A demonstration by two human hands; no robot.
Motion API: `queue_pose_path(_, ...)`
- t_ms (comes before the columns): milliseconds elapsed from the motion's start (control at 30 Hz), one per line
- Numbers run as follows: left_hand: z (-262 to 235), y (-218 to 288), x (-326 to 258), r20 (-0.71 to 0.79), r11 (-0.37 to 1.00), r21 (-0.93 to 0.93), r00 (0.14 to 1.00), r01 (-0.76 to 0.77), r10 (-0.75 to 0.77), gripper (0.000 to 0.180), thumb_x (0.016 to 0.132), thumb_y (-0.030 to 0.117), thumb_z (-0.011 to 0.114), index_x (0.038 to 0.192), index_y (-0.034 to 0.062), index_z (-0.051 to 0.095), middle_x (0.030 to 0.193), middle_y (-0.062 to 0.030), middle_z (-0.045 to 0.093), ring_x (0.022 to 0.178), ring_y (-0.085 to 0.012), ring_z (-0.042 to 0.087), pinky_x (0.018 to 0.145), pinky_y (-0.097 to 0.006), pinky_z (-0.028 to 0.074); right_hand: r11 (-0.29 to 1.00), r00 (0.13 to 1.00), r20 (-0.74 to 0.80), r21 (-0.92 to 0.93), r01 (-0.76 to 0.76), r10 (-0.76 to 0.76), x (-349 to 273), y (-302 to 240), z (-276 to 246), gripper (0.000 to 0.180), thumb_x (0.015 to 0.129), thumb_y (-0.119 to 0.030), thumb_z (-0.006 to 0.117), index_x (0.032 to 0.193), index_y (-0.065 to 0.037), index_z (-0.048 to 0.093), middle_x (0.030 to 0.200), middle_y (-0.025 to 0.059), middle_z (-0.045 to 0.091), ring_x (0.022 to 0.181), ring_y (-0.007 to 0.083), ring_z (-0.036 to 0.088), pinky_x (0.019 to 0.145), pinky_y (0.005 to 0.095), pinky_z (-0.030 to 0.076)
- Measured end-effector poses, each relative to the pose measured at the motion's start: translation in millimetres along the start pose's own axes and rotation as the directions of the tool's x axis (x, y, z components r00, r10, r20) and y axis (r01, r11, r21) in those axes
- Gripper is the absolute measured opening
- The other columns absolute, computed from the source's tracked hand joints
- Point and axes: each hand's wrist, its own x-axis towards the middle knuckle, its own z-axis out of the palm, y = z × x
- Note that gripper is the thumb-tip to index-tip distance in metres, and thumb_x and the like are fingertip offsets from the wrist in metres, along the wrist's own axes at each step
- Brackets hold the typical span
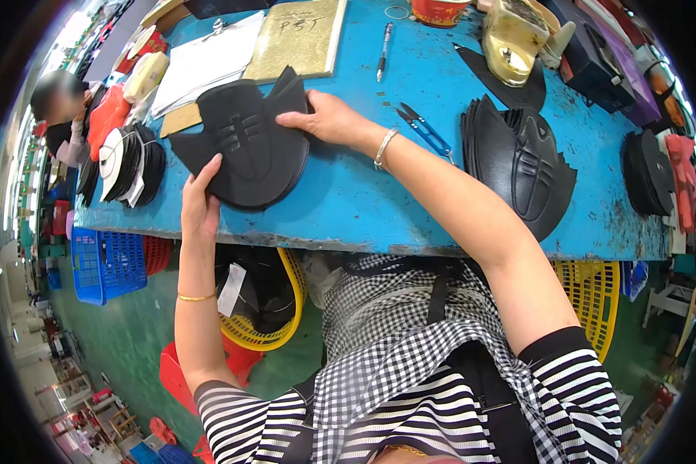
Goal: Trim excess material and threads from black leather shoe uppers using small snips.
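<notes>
A stack of black shaped shoe-upper pieces lies on the blue worktable. My left hand grips the stack's near left edge, thumb on top. My right hand rests flat on the stack's far right edge, fingers spread and pressing down. A second pile of the same black pieces sits to the right of my right forearm. Blue thread snips lie on the table just beyond my right wrist.
A pen, a gold board and white papers lie at the far side. A gold shoe last stands far right. Black round pieces are stacked left. Yellow baskets and a blue crate sit under the table. Another person sits far left.
</notes>
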Motion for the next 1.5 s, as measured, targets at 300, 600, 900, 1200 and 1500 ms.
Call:
queue_pose_path(300, 15, -31, -42, -0.014, 0.924, -0.341, 0.984, -0.171, 0.177, 0.05, 0.084, 0.005, 0.06, 0.133, -0.0029, 0.051, 0.131, -0.0161, 0.058, 0.12, -0.0298, 0.057, 0.106, -0.042, 0.045, 0.956, 0.984, 0.089, 0.265, 0.125, -0.153, -21, -5, 0, 0.112, 0.068, -0.05, 0.085, 0.145, 0.01, 0.03, 0.143, 0.0311, 0.042, 0.133, 0.0363, 0.045, 0.112, 0.0361, 0.035)
queue_pose_path(600, 27, -46, -71, 0.336, 0.84, -0.437, 0.808, -0.321, 0.484, 0.063, 0.081, 0.01, 0.064, 0.14, -0.0005, 0.043, 0.139, -0.0159, 0.052, 0.125, -0.0313, 0.054, 0.111, -0.046, 0.041, 0.899, 0.905, -0.1, 0.114, 0.423, -0.413, -117, -66, -50, 0.122, 0.063, -0.036, 0.092, 0.152, -0.002, 0.016, 0.149, 0.0274, 0.034, 0.141, 0.0357, 0.036, 0.116, 0.0389, 0.03)
queue_pose_path(900, 26, -70, -71, 0.431, 0.96, -0.272, 0.884, -0.06, 0.178, 0.049, 0.094, 0.005, 0.059, 0.138, 0.0052, 0.037, 0.137, -0.0135, 0.051, 0.122, -0.0214, 0.055, 0.107, -0.037, 0.045, 0.943, 0.938, -0.105, -0.002, 0.333, -0.331, -211, -23, -52, 0.111, 0.07, -0.011, 0.088, 0.151, -0.004, 0.013, 0.146, 0.0186, 0.038, 0.136, 0.0302, 0.041, 0.113, 0.0387, 0.034)
queue_pose_path(1200, 117, -45, -124, 0.557, 0.944, 0.175, 0.819, -0.28, 0.14, 0.055, 0.081, 0.011, 0.071, 0.13, -0.0072, 0.053, 0.128, -0.0132, 0.059, 0.114, -0.0202, 0.058, 0.101, -0.035, 0.045, 0.941, 0.915, -0.387, 0.254, 0.221, -0.111, -275, -24, -78, 0.102, 0.077, -0.023, 0.085, 0.147, 0.008, 0.019, 0.143, 0.0192, 0.041, 0.135, 0.025, 0.04, 0.113, 0.0362, 0.031)
queue_pose_path(1500, 296, -64, -115, 0.668, 0.962, 0.271, 0.728, -0.044, -0.155, 0.053, 0.097, 0.039, 0.061, 0.131, -0.0015, 0.051, 0.118, -0.0072, 0.063, 0.098, -0.0111, 0.062, 0.08, -0.026, 0.052, 0.93, 0.7, -0.711, 0.301, 0.211, 0.071, -314, -57, -212, 0.074, 0.089, -0.021, 0.068, 0.148, 0.001, 0.028, 0.119, 0.015, 0.061, 0.108, 0.0192, 0.061, 0.095, 0.0313, 0.05)
